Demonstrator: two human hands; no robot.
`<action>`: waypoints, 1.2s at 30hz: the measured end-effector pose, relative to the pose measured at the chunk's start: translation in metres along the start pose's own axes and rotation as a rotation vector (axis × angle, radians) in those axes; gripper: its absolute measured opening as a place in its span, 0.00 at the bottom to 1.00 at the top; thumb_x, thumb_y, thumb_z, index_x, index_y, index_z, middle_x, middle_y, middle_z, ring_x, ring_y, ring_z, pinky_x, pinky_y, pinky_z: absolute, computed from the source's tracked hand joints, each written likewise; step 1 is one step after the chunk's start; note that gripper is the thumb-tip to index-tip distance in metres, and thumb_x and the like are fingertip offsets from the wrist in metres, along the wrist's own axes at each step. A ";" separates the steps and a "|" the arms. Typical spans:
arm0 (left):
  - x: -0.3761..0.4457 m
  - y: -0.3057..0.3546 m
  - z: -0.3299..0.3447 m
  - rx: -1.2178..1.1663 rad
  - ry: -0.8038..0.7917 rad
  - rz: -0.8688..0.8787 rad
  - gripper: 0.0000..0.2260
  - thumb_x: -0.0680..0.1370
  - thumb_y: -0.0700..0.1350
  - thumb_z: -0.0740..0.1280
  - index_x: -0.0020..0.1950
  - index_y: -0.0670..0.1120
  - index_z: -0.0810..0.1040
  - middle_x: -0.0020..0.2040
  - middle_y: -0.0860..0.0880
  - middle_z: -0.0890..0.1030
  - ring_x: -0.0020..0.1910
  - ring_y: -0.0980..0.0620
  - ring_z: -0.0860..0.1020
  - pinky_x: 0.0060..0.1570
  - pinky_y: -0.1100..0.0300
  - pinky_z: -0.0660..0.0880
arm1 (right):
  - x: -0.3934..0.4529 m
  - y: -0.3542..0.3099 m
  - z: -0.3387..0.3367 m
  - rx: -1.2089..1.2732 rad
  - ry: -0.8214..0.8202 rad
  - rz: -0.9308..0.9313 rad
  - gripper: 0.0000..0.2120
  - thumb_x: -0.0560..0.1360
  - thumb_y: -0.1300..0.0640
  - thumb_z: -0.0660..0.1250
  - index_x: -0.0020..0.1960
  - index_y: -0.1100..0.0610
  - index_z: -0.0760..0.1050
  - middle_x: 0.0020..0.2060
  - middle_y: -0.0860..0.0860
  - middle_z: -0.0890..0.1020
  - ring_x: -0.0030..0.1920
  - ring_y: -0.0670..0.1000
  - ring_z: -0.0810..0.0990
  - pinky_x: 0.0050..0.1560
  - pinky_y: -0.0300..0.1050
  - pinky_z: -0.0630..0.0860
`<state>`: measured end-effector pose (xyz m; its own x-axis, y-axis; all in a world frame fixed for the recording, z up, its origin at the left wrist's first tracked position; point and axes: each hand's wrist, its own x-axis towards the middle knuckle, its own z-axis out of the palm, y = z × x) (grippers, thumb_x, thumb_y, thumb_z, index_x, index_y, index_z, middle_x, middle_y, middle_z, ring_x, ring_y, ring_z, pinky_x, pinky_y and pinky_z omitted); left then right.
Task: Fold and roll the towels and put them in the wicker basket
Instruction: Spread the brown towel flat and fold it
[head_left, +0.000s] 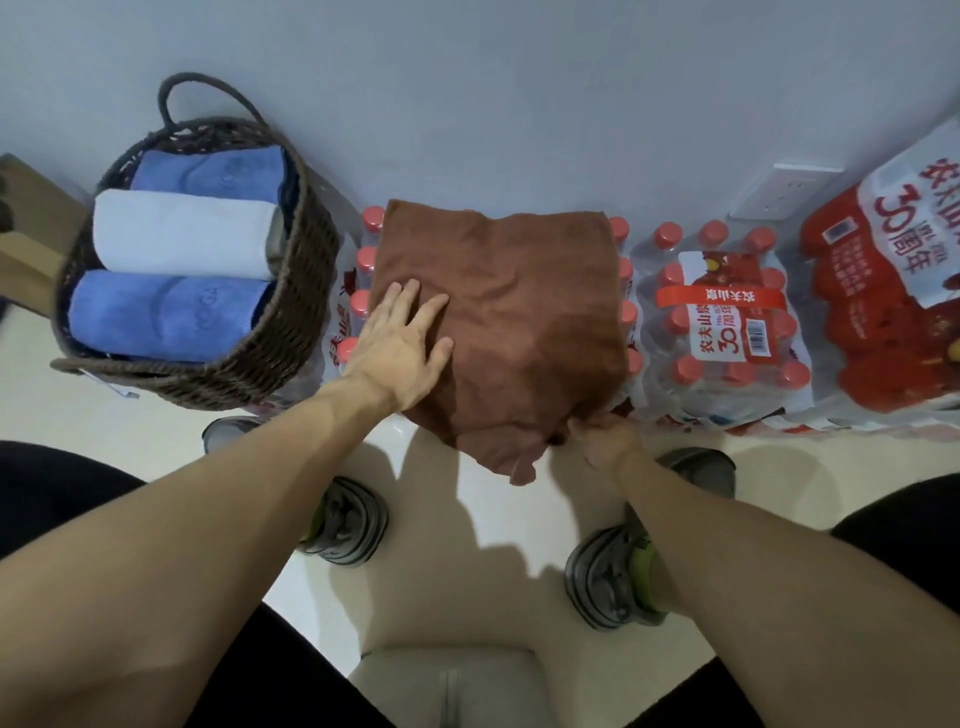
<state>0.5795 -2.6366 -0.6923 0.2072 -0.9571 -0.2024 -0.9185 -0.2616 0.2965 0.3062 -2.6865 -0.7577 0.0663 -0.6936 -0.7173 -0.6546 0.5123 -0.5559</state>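
Note:
A brown towel (519, 322) lies spread over a pack of water bottles, its near edge hanging off toward the floor. My left hand (400, 353) rests flat on the towel's left side, fingers apart. My right hand (605, 436) pinches the towel's near right corner. To the left stands the dark wicker basket (291, 332), holding three rolled towels: a blue one (208, 169) at the back, a white one (182, 239) in the middle, a blue one (161, 317) at the front.
Shrink-wrapped packs of red-capped water bottles (722, 332) line the wall, with a red pack (883, 301) at the far right. My shoes (345, 525) stand on the pale floor. A cardboard box (26, 234) sits at the left edge.

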 end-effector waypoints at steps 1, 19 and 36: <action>0.001 0.000 0.000 -0.002 -0.001 -0.002 0.27 0.81 0.57 0.56 0.79 0.53 0.56 0.80 0.44 0.51 0.79 0.44 0.47 0.77 0.49 0.47 | -0.002 0.001 0.001 0.031 0.042 0.016 0.12 0.79 0.57 0.66 0.37 0.54 0.70 0.45 0.56 0.78 0.50 0.55 0.75 0.55 0.48 0.71; -0.009 0.110 -0.060 -0.481 -0.090 0.189 0.08 0.73 0.54 0.68 0.40 0.51 0.74 0.37 0.56 0.79 0.40 0.53 0.79 0.35 0.63 0.71 | -0.102 -0.130 -0.077 0.169 -0.162 0.079 0.08 0.81 0.58 0.62 0.51 0.62 0.76 0.45 0.57 0.82 0.47 0.56 0.82 0.55 0.55 0.79; -0.011 0.107 -0.086 -1.095 -0.175 0.037 0.07 0.77 0.40 0.70 0.47 0.35 0.81 0.35 0.41 0.78 0.36 0.49 0.77 0.39 0.56 0.75 | -0.129 -0.168 -0.086 -0.591 0.077 -0.785 0.16 0.73 0.56 0.74 0.58 0.46 0.76 0.50 0.44 0.76 0.47 0.43 0.77 0.49 0.37 0.75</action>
<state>0.5079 -2.6645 -0.5781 0.0559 -0.9583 -0.2803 -0.1112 -0.2850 0.9521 0.3432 -2.7269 -0.5359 0.6073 -0.7706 -0.1933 -0.7182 -0.4285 -0.5482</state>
